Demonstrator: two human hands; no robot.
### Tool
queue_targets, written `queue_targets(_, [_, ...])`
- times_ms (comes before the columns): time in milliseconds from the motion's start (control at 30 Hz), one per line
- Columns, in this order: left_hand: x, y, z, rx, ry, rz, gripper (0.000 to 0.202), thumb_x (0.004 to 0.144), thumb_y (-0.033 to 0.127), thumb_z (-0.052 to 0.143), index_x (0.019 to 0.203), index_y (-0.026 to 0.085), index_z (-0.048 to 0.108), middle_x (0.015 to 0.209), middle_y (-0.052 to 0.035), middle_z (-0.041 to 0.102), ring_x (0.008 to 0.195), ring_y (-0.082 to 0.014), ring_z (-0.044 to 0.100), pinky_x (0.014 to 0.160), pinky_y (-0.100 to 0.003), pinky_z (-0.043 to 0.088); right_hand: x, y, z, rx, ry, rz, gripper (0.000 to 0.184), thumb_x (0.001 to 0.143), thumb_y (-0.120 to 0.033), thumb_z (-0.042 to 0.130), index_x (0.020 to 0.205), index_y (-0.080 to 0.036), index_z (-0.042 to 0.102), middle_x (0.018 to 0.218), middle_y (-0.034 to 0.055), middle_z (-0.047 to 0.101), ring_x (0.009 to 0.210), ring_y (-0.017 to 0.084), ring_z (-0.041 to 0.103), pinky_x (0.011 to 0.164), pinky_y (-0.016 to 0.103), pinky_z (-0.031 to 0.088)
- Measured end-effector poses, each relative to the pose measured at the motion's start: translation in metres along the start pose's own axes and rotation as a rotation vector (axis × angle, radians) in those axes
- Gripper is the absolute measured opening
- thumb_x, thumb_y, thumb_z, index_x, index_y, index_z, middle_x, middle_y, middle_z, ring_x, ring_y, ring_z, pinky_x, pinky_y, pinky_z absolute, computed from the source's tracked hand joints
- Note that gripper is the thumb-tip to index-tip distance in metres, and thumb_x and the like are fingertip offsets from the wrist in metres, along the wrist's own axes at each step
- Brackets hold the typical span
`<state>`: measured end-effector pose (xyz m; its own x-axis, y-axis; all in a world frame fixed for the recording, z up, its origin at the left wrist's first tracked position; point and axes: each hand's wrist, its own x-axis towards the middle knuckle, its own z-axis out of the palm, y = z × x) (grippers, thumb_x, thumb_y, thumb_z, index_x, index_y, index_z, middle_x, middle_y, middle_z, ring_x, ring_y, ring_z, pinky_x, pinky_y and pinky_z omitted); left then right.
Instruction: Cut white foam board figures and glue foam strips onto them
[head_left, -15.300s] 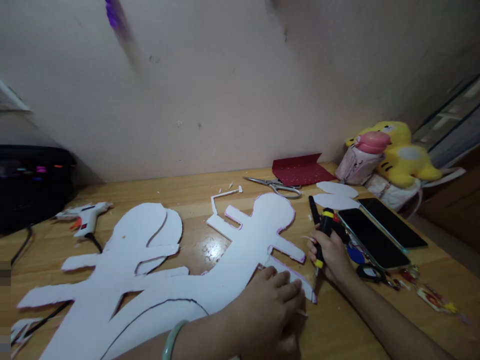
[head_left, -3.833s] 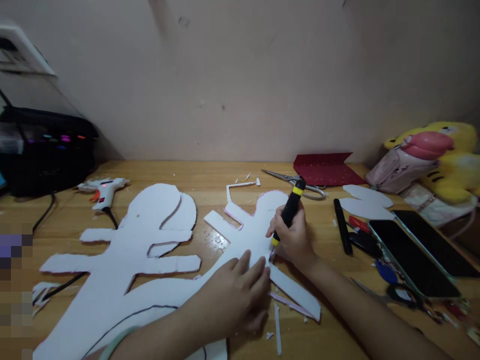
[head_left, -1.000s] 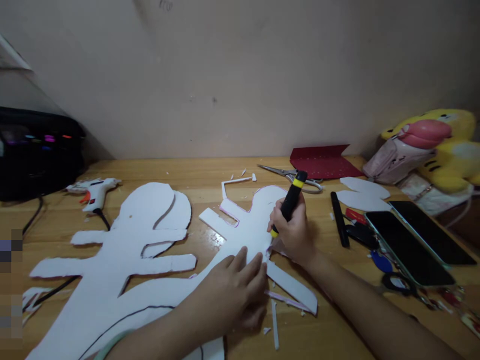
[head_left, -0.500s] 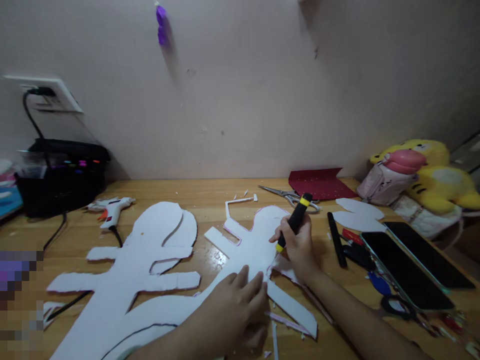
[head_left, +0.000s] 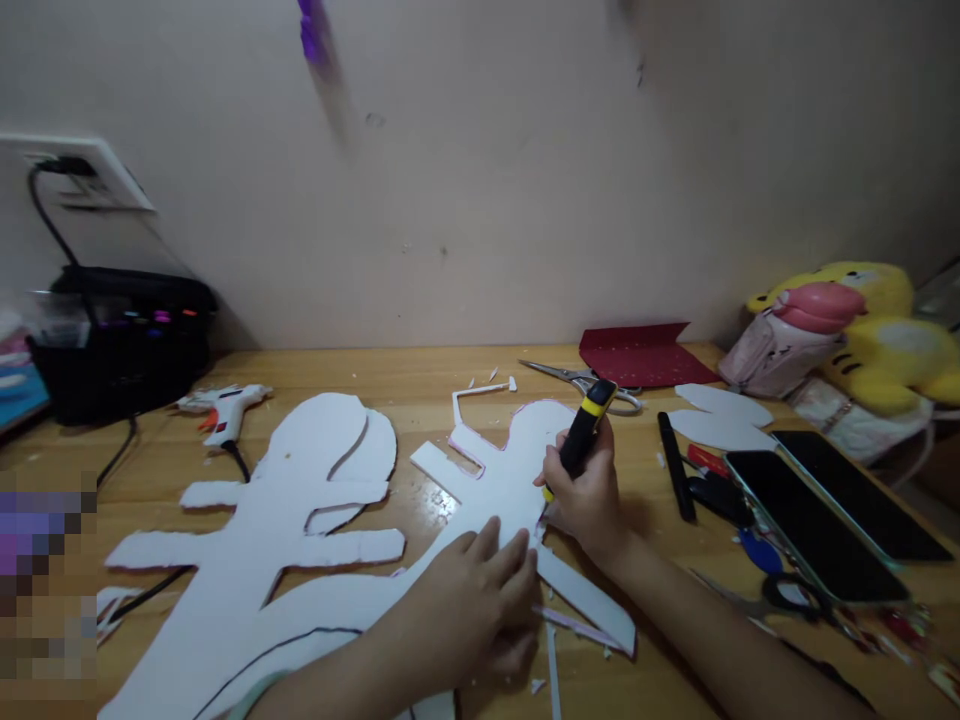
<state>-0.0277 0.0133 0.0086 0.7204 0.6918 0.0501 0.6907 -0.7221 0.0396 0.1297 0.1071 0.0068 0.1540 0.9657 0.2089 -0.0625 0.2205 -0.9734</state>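
Note:
A white foam board cutout with finger-like arms lies before me on the table, a purple outline along parts of its edge. My left hand rests on it with fingers stretched out, pressing near its lower middle. Closed around a black-and-yellow utility knife, my right hand holds the knife's tip at the cutout's right edge; the blade itself is hidden. To the left lies a similar, larger white cutout. Thin foam offcuts and crumbs are scattered below the right-hand arm of the board.
A glue gun sits at left, near a black pouch. Behind my right hand are scissors and a dark red sheet. A black marker, two phones, a pink-lidded bottle and a yellow plush occupy the right side.
The knife has shifted slightly down along the board's edge, its handle tilted a little differently. A strip beside my right wrist no longer shows, and another pair of scissors is visible there.

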Motion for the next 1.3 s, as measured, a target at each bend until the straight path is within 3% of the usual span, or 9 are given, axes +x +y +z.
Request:
queue_targets(133, [0.002, 0.001, -0.004, -0.013, -0.048, -0.012, 0.057, 0.093, 0.046, 0.055, 0.138, 0.010, 0.052, 0.135, -0.0145, 0.061, 0.116, -0.0360, 0.059, 0.091, -0.044, 0.054, 0.005, -0.026, 0.001, 0.135, 0.008, -0.001, 0.052, 0.069, -0.028, 0.076, 0.107, -0.029, 0.041, 0.077, -0.0113, 0.056, 0.050, 0.011, 0.064, 0.055, 0.030, 0.061])
queue_targets(267, [0.004, 0.002, -0.008, -0.028, -0.105, -0.037, 0.058, 0.093, 0.047, 0.054, 0.138, 0.011, 0.050, 0.138, -0.0151, 0.058, 0.119, -0.0366, 0.057, 0.093, -0.045, 0.053, 0.017, -0.061, -0.010, 0.241, 0.121, -0.065, 0.047, 0.064, -0.031, 0.085, 0.087, -0.026, 0.045, 0.071, -0.0093, 0.063, 0.060, 0.013, 0.069, 0.068, 0.032, 0.063])
queue_targets(367, [0.004, 0.003, -0.009, -0.053, -0.116, -0.044, 0.062, 0.093, 0.049, 0.053, 0.142, 0.011, 0.045, 0.142, -0.0153, 0.055, 0.122, -0.0368, 0.054, 0.094, -0.046, 0.052, 0.016, -0.068, -0.026, 0.275, 0.120, 0.163, 0.045, 0.057, -0.035, 0.090, 0.080, -0.023, 0.054, 0.070, -0.0046, 0.069, 0.065, 0.015, 0.071, 0.071, 0.029, 0.063])
queue_targets(433, [0.003, 0.003, -0.008, -0.061, -0.111, -0.052, 0.066, 0.093, 0.050, 0.052, 0.145, 0.011, 0.041, 0.142, -0.0155, 0.055, 0.125, -0.0374, 0.052, 0.095, -0.047, 0.051, 0.008, -0.062, -0.038, 0.347, 0.097, 0.317, 0.037, 0.059, -0.041, 0.087, 0.071, -0.023, 0.058, 0.065, -0.0025, 0.068, 0.065, 0.018, 0.072, 0.071, 0.033, 0.065])
queue_targets(500, [0.003, 0.002, -0.006, -0.066, -0.111, -0.058, 0.065, 0.092, 0.049, 0.053, 0.145, 0.012, 0.042, 0.140, -0.0154, 0.056, 0.124, -0.0367, 0.052, 0.095, -0.046, 0.051, -0.004, -0.055, -0.049, 0.425, 0.098, 0.348, 0.031, 0.061, -0.043, 0.084, 0.067, -0.023, 0.061, 0.064, -0.0017, 0.068, 0.067, 0.022, 0.074, 0.072, 0.038, 0.066])
queue_targets(667, [0.002, 0.001, -0.003, -0.061, -0.067, -0.036, 0.063, 0.091, 0.046, 0.055, 0.142, 0.011, 0.046, 0.141, -0.0146, 0.056, 0.119, -0.0355, 0.054, 0.093, -0.043, 0.052, -0.027, -0.045, -0.061, 0.288, 0.042, 0.117, 0.021, 0.073, -0.037, 0.083, 0.086, -0.027, 0.069, 0.083, -0.0006, 0.078, 0.083, 0.022, 0.077, 0.080, 0.035, 0.064])
queue_targets(833, [0.002, -0.001, -0.004, -0.058, -0.070, -0.016, 0.071, 0.091, 0.050, 0.057, 0.148, 0.011, 0.039, 0.148, -0.0141, 0.050, 0.117, -0.0352, 0.054, 0.093, -0.042, 0.051, -0.029, -0.039, -0.057, 0.002, -0.027, -0.145, 0.007, 0.085, -0.032, 0.072, 0.083, -0.026, 0.075, 0.087, 0.0020, 0.079, 0.082, 0.018, 0.076, 0.082, 0.028, 0.061])
queue_targets(1100, [0.003, -0.001, -0.004, -0.065, -0.094, -0.014, 0.071, 0.090, 0.053, 0.057, 0.146, 0.011, 0.041, 0.155, -0.0124, 0.041, 0.116, -0.0367, 0.051, 0.096, -0.046, 0.046, -0.028, -0.030, -0.056, -0.044, -0.083, -0.161, 0.010, 0.091, -0.031, 0.064, 0.085, -0.027, 0.070, 0.083, -0.0004, 0.077, 0.092, 0.018, 0.075, 0.089, 0.030, 0.058])
queue_targets(1300, [0.004, -0.002, -0.007, -0.081, -0.099, -0.014, 0.070, 0.091, 0.053, 0.058, 0.146, 0.013, 0.041, 0.152, -0.0134, 0.044, 0.113, -0.0329, 0.051, 0.096, -0.044, 0.044, -0.031, -0.024, -0.059, -0.020, -0.093, -0.097, 0.008, 0.091, -0.033, 0.066, 0.086, -0.028, 0.070, 0.090, -0.0010, 0.078, 0.090, 0.017, 0.075, 0.088, 0.027, 0.057])
